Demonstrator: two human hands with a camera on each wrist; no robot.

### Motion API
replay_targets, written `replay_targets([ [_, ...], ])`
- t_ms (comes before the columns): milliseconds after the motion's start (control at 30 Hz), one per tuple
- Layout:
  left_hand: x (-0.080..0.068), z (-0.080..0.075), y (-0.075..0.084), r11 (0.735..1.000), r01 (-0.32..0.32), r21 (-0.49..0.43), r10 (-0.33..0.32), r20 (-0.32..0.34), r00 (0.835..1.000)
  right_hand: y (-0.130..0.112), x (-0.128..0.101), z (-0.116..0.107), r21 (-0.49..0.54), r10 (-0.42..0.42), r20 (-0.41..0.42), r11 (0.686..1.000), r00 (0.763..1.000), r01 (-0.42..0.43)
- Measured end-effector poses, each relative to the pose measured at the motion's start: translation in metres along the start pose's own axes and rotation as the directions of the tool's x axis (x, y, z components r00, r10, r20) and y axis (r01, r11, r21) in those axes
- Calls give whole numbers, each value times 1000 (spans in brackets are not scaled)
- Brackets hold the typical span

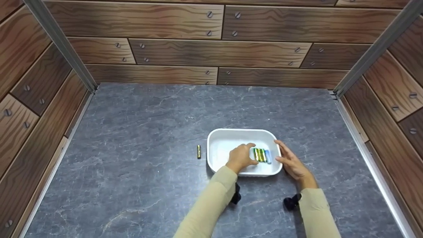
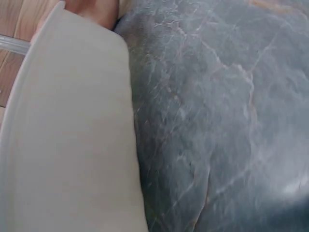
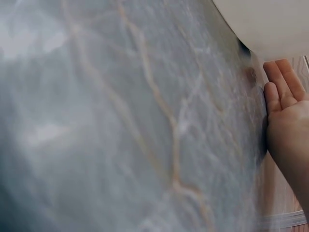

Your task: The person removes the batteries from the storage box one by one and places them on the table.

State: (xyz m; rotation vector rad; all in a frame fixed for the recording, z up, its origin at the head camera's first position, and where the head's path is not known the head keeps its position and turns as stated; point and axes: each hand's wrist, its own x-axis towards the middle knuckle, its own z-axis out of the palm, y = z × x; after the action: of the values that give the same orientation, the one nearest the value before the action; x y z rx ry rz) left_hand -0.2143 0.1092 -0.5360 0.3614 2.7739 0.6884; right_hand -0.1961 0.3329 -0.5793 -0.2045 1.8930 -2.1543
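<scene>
A white tray (image 1: 231, 138) sits on the grey table with a row of several batteries (image 1: 262, 155), green-gold and one pale blue, lying side by side in it. My left hand (image 1: 244, 156) is inside the tray, its fingers curled down at the left end of the row and its thumb beside the far ends. Whether it grips a battery is hidden. My right hand (image 1: 286, 155) lies with straight fingers against the tray's right rim. In the left wrist view the tray's wall (image 2: 72, 135) fills the left. In the right wrist view the right hand's fingers (image 3: 282, 87) show below the tray (image 3: 270, 24).
One loose gold battery (image 1: 199, 151) lies on the table just left of the tray. Brown wood-pattern walls (image 1: 211, 49) with metal corner posts close in the grey marble tabletop (image 1: 148, 115) at the back and on both sides.
</scene>
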Motion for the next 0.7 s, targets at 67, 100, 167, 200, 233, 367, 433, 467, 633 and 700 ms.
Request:
replay_targets([
  [67, 1, 4, 4, 1000, 22, 4, -22, 12, 1000, -1, -2, -1, -7, 1, -5, 1000, 1000, -1],
  [100, 1, 5, 6, 999, 32, 7, -32, 18, 999, -1, -2, -1, -8, 2, -8, 1000, 1000, -2],
  [167, 2, 7, 8, 999, 48, 17, -48, 22, 999, -1, -2, -2, -11, 6, -11, 1000, 1000, -6],
  [200, 2, 8, 9, 998, 55, 22, -56, 22, 998, -1, -2, -2, -13, 8, -7, 1000, 1000, -8],
  [233, 2, 8, 9, 998, 60, 31, -60, 21, 998, -2, -2, -2, -14, 9, -5, 1000, 1000, -9],
  [367, 3, 10, 8, 995, 60, 81, -62, 15, 998, -1, 0, -1, -6, 21, -5, 1000, 1000, -21],
  [433, 3, 11, 6, 993, 53, 108, -54, 6, 999, -1, 0, 0, -4, 19, -11, 1000, 1000, -19],
  [467, 3, 11, 6, 992, 51, 117, -52, 4, 999, -1, 1, 0, -2, 17, -14, 1000, 1000, -17],
  [633, 4, 10, 7, 987, 52, 149, -54, 12, 998, 1, 1, 1, 13, 7, -20, 1000, 1000, -6],
  [700, 4, 10, 8, 985, 53, 162, -56, 14, 998, 2, 1, 1, 17, 4, -11, 1000, 1000, -4],
])
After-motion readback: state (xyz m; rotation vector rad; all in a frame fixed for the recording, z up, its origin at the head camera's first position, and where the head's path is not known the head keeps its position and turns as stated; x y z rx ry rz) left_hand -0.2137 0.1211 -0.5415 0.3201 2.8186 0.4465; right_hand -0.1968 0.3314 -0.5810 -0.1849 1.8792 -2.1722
